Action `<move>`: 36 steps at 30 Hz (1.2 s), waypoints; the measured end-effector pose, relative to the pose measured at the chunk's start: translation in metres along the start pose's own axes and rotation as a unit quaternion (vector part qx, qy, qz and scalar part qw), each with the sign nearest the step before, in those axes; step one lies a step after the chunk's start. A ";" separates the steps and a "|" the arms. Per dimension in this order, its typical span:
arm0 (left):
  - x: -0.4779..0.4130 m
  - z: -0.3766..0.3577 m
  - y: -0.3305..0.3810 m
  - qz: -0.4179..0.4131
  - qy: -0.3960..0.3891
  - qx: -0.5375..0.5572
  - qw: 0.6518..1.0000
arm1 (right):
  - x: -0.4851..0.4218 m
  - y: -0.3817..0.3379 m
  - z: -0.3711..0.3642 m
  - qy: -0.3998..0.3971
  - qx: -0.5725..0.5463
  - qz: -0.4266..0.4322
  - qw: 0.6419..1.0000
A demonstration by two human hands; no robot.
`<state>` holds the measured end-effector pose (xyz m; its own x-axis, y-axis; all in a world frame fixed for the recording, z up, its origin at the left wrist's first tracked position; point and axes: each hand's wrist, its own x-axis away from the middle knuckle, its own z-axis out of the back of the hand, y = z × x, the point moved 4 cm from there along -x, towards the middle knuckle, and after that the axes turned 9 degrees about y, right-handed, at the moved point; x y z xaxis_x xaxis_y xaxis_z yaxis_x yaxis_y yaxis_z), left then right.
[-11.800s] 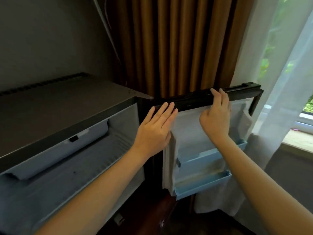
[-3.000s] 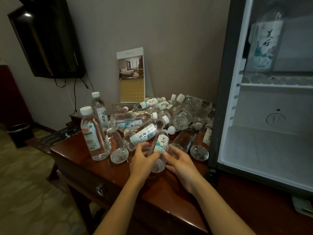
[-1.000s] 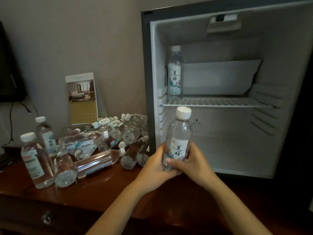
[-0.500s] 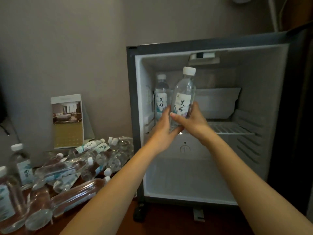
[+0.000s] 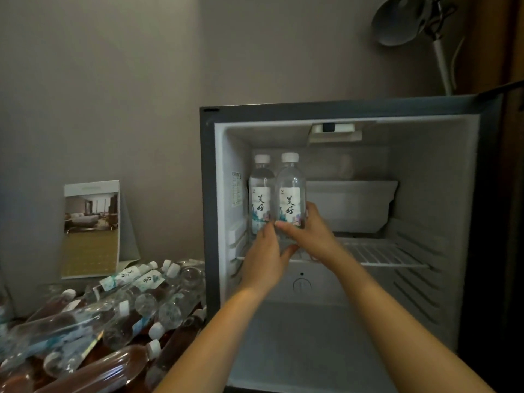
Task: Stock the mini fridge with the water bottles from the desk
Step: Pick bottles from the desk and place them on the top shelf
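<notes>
Fridge (image 5: 442, 177) wire shelf (image 5: 382, 255), hands (image 5: 286, 245) gripping bottle (image 5: 290, 188)

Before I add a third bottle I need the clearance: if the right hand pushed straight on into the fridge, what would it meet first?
The right hand is wrapped round the second bottle, so that leads. Behind it the wire shelf looks free up to the fridge's back wall, though depth is hard to judge.

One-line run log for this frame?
step: placing second bottle on wire shelf | beside first bottle | both hands gripping | desk pile remains
</notes>
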<state>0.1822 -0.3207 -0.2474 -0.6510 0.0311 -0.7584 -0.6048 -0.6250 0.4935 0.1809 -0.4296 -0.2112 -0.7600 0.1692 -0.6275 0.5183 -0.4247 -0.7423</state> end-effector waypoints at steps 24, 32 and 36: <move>-0.009 0.003 -0.005 0.013 0.064 -0.120 0.991 | -0.013 0.025 -0.010 -0.021 0.085 -0.018 0.996; -0.009 0.001 -0.007 0.002 0.061 -0.116 0.991 | -0.017 0.030 -0.015 -0.019 0.117 -0.013 0.993; -0.006 0.005 -0.005 -0.007 0.041 -0.075 0.996 | -0.017 0.030 -0.015 -0.013 0.129 -0.020 0.991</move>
<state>0.1869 -0.3132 -0.2431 -0.5994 -0.0182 -0.8002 -0.5346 -0.7349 0.4172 0.2150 -0.4318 -0.2262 -0.7892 0.1692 -0.5903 0.3727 -0.6320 -0.6795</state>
